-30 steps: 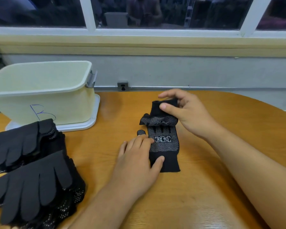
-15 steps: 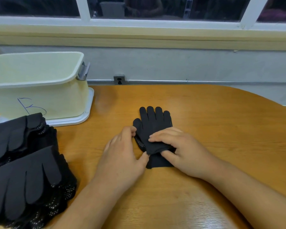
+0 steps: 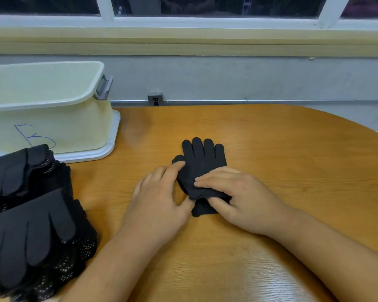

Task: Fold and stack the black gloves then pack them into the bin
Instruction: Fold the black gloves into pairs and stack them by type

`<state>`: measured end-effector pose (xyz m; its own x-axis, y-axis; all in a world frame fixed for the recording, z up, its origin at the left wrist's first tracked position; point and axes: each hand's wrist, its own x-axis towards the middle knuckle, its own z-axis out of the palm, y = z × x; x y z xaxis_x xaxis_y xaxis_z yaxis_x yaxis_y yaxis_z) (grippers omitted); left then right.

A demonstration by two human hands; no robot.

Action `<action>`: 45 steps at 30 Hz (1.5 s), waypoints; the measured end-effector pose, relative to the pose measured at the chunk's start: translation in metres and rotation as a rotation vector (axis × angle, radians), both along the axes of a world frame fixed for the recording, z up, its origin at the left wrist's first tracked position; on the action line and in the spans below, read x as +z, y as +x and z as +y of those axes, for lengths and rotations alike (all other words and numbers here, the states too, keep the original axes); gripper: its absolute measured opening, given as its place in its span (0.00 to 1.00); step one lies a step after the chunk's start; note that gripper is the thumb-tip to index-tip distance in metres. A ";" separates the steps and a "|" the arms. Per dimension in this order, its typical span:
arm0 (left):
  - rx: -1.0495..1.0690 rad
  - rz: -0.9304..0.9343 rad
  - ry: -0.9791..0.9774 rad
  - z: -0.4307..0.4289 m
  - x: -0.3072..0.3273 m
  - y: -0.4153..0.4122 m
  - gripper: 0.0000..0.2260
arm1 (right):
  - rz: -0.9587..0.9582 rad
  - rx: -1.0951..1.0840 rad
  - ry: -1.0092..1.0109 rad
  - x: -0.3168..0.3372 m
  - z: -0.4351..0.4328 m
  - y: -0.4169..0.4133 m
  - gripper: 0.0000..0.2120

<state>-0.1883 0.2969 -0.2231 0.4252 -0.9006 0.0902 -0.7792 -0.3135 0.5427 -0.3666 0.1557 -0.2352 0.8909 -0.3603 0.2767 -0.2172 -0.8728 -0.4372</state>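
Note:
A black glove (image 3: pixel 202 158) lies flat in the middle of the wooden table (image 3: pixel 282 153), plain side up, fingers pointing away from me. My right hand (image 3: pixel 238 192) pinches a raised fold of fabric near the cuff, fingers on top and thumb under it. My left hand (image 3: pixel 159 201) rests on the table at the glove's left edge; its index finger touches the glove's thumb and its thumb touches the cuff. The cream bin (image 3: pixel 52 101), marked with a blue letter, stands at the back left.
Two piles of black dotted gloves (image 3: pixel 31 236) (image 3: pixel 20 168) lie at the left edge in front of the bin. The bin sits on a white lid (image 3: pixel 109 147). A wall with a socket (image 3: pixel 155 99) and a window runs behind the table.
A second ago my right hand held a folded end at the glove's far side above the dotted palm. Now the glove lies plain side up and my right hand pinches it near the cuff.

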 end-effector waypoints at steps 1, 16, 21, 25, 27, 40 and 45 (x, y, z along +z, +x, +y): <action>0.001 -0.001 0.008 0.000 0.000 0.001 0.32 | 0.004 0.000 0.007 0.001 -0.001 0.000 0.18; 0.007 0.156 0.068 -0.001 0.009 0.008 0.23 | 0.009 -0.096 0.157 0.010 -0.001 0.003 0.13; -0.049 -0.014 0.120 0.000 0.001 0.005 0.32 | 0.093 -0.059 0.035 0.016 0.002 0.004 0.15; -0.051 -0.028 0.125 -0.002 -0.001 0.005 0.32 | 0.055 -0.036 0.035 0.024 -0.005 0.014 0.18; -0.047 -0.031 0.122 -0.002 0.000 0.003 0.33 | 0.152 0.017 0.024 0.020 -0.010 0.023 0.22; -0.029 -0.057 0.128 -0.001 0.002 -0.002 0.37 | 0.389 -0.028 -0.106 0.013 -0.086 0.037 0.32; -0.014 -0.015 0.066 0.002 0.001 -0.004 0.30 | 0.019 -0.170 0.015 0.006 -0.063 0.013 0.21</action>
